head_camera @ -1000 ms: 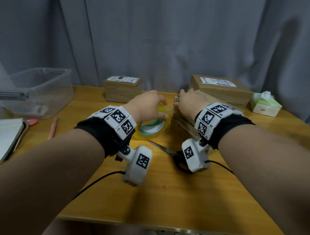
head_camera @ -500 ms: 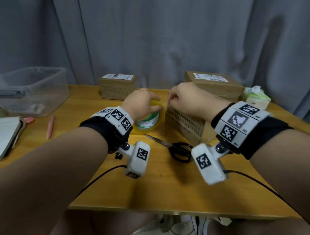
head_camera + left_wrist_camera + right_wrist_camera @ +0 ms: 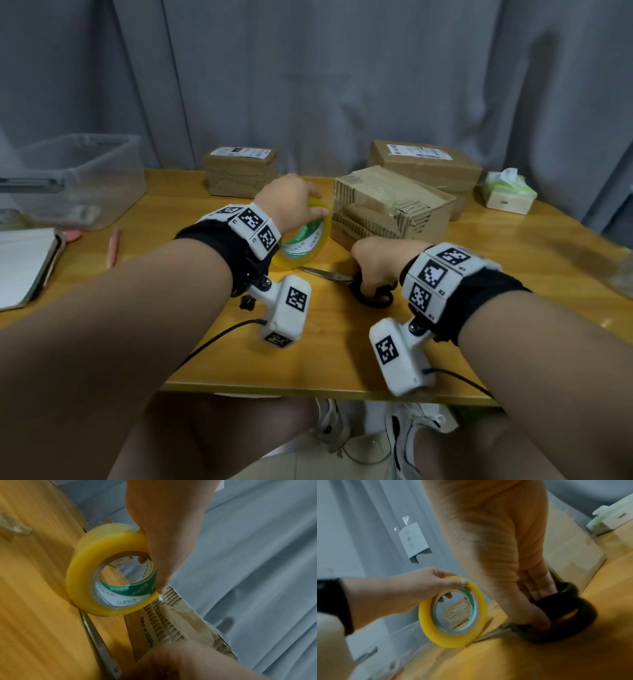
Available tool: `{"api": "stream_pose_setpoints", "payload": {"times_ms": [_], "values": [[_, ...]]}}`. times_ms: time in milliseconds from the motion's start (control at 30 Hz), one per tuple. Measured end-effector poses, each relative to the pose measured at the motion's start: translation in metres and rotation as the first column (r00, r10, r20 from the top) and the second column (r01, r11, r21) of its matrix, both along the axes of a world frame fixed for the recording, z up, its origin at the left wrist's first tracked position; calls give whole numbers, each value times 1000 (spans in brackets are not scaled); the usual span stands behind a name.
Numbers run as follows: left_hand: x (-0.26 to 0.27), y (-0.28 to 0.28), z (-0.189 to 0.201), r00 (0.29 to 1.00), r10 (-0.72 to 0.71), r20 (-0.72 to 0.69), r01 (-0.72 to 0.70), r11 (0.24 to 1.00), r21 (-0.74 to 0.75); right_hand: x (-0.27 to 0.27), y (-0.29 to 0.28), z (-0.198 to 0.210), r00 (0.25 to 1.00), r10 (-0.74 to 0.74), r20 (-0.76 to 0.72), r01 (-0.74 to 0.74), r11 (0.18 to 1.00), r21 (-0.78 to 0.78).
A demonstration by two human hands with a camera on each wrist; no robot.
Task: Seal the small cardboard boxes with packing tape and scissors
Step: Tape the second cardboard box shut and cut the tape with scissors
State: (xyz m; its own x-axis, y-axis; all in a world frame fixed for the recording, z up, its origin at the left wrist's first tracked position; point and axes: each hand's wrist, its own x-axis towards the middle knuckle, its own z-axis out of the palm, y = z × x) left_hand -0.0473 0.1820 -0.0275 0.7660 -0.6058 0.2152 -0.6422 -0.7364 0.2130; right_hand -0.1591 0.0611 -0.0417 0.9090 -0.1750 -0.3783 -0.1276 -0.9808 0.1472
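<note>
Overhead, the left hand (image 3: 291, 202) grips the tape roll (image 3: 303, 240) upright on the bench (image 3: 513, 274), just left of the near box (image 3: 387, 205), while the right hand (image 3: 376, 263) curls into the handles of the scissors (image 3: 346, 279) at 6 o'clock from that box. Any tape strip between roll and box is too faint to make out; if one is there, a slack or twisted stretch could stick to itself before the cut.

From the left wrist, the thumb lies on the roll's (image 3: 111, 577) rim with a fingertip inside the core, the box (image 3: 180, 622) at 5 o'clock. Tilting the roll could wrinkle the tape.

From the right wrist, the fingers (image 3: 537, 582) sit in the black scissors (image 3: 556, 615) loops, blades flat on the bench, pointing under the roll (image 3: 452, 614); lifting carelessly could snag it.
</note>
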Motion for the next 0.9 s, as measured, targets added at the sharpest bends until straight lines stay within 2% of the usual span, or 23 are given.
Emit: {"api": "stream_pose_setpoints", "payload": {"times_ms": [133, 233, 367, 467, 533, 600, 667, 800, 900], "values": [[-5, -1, 2, 1000, 2, -9, -2, 998, 70, -3, 7, 33, 994, 19, 107, -9, 996, -89], [-9, -1, 4, 999, 15, -28, -13, 996, 93, -4, 8, 57, 993, 14, 121, 10, 981, -192], [-14, 2, 10, 998, -2, -62, 8, 995, 97, -17, -1, 77, 982, -84, 169, 114, 978, -177], [-16, 4, 13, 996, -39, -81, 47, 994, 101, -31, -19, 86, 969, -175, 172, 186, 981, -48], [-18, 4, 14, 995, -49, -81, 58, 992, 111, -36, -33, 86, 956, -259, 141, 234, 957, 172], [-19, 3, 15, 995, -52, -80, 62, 991, 122, -41, -37, 86, 928, -369, 51, 305, 832, 463], [-18, 1, 18, 992, -44, -120, 57, 993, 102, -44, -36, 84, 901, -433, -22, 348, 692, 633], [-12, -2, 25, 968, -32, -251, 27, 999, -25, -46, -31, 76, 882, -468, -55, 356, 585, 728], [-3, -7, 29, 964, 0, -266, -12, 999, -42, -42, -27, 64, 862, -493, -122, 401, 513, 759]]}}
